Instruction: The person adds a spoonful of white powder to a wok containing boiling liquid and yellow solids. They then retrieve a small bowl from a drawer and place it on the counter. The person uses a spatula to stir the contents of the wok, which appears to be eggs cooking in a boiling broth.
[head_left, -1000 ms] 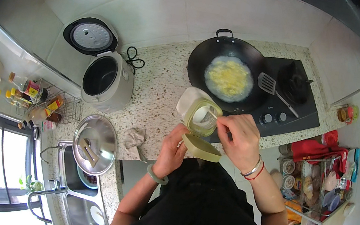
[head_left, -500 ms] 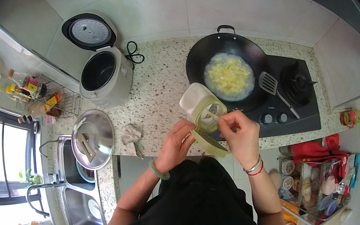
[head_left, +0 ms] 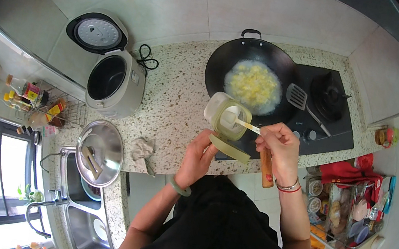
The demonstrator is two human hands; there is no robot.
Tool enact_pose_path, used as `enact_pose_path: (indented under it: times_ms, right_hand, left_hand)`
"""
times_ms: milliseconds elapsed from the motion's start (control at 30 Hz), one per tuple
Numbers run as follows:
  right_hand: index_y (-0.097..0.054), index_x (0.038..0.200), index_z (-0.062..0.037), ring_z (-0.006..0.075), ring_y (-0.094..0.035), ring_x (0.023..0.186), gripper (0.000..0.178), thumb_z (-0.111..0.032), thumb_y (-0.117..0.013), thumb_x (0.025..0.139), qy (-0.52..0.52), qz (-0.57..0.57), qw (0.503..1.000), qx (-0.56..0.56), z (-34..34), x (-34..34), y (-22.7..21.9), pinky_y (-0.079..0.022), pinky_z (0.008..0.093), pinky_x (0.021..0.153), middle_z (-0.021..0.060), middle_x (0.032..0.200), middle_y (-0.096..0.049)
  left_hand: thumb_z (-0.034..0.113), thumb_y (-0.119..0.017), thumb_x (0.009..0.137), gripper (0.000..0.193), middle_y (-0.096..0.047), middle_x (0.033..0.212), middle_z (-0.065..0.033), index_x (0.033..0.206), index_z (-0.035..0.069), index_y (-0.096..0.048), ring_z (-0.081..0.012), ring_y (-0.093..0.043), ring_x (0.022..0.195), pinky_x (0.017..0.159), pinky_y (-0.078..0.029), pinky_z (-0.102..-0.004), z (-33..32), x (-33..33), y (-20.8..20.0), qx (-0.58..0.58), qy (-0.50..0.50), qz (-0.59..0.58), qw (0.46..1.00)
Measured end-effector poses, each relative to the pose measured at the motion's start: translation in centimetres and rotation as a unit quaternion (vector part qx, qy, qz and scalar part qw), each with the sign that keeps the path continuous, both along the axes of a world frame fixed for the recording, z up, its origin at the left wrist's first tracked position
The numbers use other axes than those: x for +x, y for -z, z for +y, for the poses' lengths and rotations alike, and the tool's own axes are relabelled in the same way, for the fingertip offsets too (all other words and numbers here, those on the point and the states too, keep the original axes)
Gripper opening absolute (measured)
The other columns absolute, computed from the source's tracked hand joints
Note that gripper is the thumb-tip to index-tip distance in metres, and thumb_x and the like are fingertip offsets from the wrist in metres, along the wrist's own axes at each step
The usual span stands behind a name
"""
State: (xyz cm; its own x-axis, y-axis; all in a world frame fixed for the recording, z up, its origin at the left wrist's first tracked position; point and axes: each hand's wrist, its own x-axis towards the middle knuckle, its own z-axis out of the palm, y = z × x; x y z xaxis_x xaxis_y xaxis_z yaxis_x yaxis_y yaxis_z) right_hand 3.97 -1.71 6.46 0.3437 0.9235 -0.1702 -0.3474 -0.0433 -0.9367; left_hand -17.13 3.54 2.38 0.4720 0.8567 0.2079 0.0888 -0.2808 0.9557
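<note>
Both hands meet just below centre frame: the left hand (head_left: 198, 157) grips a pale-green seasoning jar (head_left: 227, 117) from beneath, hinged lid hanging open, while the right hand (head_left: 279, 149) pinches a small white spoon (head_left: 240, 122) dipping inside, beside the wok (head_left: 250, 72) of scrambled egg (head_left: 253, 84), handy for seasoning.

Single view, head-worn fisheye, looking almost straight down from above the person's own chest onto a speckled kitchen counter (head_left: 176, 105). Camera faces the tiled back wall (head_left: 292, 13), which lies at the far top edge. Near: dark torso at the bottom, forearms rising to mid-frame, close to the lens. Left edge takes in the sink (head_left: 84, 211) and window; right edge a cluttered shelf (head_left: 348, 213). Hob (head_left: 332, 120) far right. Straight lines bow toward the black circular rim. No second view to overlap.
</note>
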Motion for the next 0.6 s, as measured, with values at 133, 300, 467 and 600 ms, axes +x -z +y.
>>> enact_pose_path:
  times_ms: [133, 300, 467, 600]
  right_hand:
    - [-0.064, 0.092, 0.0021, 0.0137, -0.064, 0.064, 0.007, -0.005, -0.065, 0.091, -0.002, 0.044, 0.999, -0.015, 0.2, 0.8, 0.0, -0.052, 0.025, 0.063, 0.0102, 0.078, -0.068]
    - [-0.065, 0.092, 0.001, 0.0134, -0.063, 0.064, 0.009, -0.008, -0.065, 0.091, 0.001, 0.078, 0.997, -0.003, 0.7, 2.2, 0.1, -0.052, 0.0257, 0.064, 0.0092, 0.078, -0.068]
    - [-0.065, 0.092, 0.0001, 0.0118, -0.063, 0.064, 0.009, -0.009, -0.066, 0.092, 0.067, 0.066, 0.995, 0.031, 2.9, 4.5, 0.6, -0.052, 0.0237, 0.063, 0.0079, 0.078, -0.068]
    - [-0.066, 0.092, 0.001, 0.0119, -0.065, 0.064, 0.01, -0.009, -0.066, 0.092, 0.149, -0.045, 0.987, 0.038, 5.6, 6.3, 2.1, -0.053, 0.0229, 0.062, 0.0081, 0.079, -0.069]
  left_hand:
    - [0.016, -0.055, 0.101, 0.017, -0.053, 0.088, -0.0059, 0.103, 0.0, -0.06, -0.0163, -0.05, 0.08, 0.074, -0.044, -0.0284, 0.4, 0.7, 0.6, -0.014, -0.012, -0.04, 0.999]
    - [0.018, -0.055, 0.102, 0.018, -0.054, 0.089, -0.0035, 0.105, 0.001, -0.061, -0.0138, -0.051, 0.083, 0.076, -0.044, -0.0278, 0.8, 1.4, 1.4, -0.068, -0.022, -0.082, 0.994]
    - [0.017, -0.054, 0.102, 0.019, -0.055, 0.09, -0.0034, 0.106, 0.0, -0.061, -0.0119, -0.052, 0.084, 0.077, -0.044, -0.027, 0.6, 1.3, 1.6, -0.107, -0.036, -0.124, 0.986]
    - [0.016, -0.054, 0.102, 0.018, -0.056, 0.088, -0.0033, 0.105, 0.0, -0.061, -0.0118, -0.053, 0.083, 0.076, -0.045, -0.027, 0.6, 1.2, 2.1, -0.111, -0.04, -0.107, 0.987]
